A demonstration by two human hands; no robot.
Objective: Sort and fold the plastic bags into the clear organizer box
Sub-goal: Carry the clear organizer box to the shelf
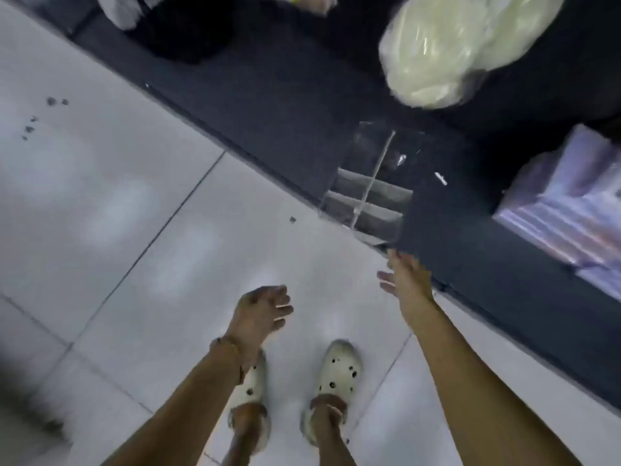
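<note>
The clear organizer box (373, 183) stands at the near edge of a dark table (275, 105), with a thin divider running through it. Farther back on the table lies a bulging pale yellow-white plastic bag (447, 52). My right hand (405, 280) stretches toward the table edge just below the box, fingers straight and holding nothing. Lower and to the left, over the floor, hangs my left hand (262, 311) with loosely curled fingers, also holding nothing. The frame is blurred.
A stack of pale purple folded sheets (571, 203) sits at the right of the table. More bags (127, 8) and a dark mass (188, 35) lie at the far edge. Grey floor tiles (117, 213) and my feet in white clogs (336, 375) fill the lower part.
</note>
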